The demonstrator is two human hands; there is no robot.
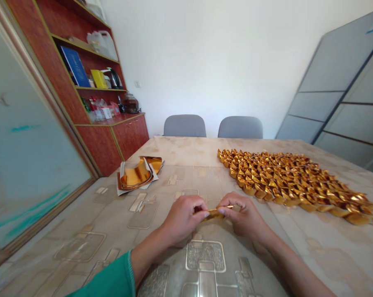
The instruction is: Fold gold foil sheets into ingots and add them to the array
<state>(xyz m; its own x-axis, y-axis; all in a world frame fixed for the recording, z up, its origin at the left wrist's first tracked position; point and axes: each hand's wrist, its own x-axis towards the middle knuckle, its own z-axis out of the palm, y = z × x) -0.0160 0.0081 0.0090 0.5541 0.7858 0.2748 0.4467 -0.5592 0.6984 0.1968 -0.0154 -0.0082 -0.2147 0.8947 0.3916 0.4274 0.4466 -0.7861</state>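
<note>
Between my two hands, just above the table's near middle, is a narrow folded piece of gold foil paper. My left hand pinches its left end between thumb and fingers. At the other end, the thumb and fingertips of my right hand are closed on the same piece, and a bit of gold sticks out past them. To the left lies a stack of flat gold foil sheets, slightly curled, with white edges. Many folded gold foil pieces stand in close rows on the right.
A patterned plastic cover lies over the table. Two grey chairs stand at the far edge. A red-brown shelf cabinet with jugs and a kettle is at left, beside a glass panel. A grey cabinet is at right.
</note>
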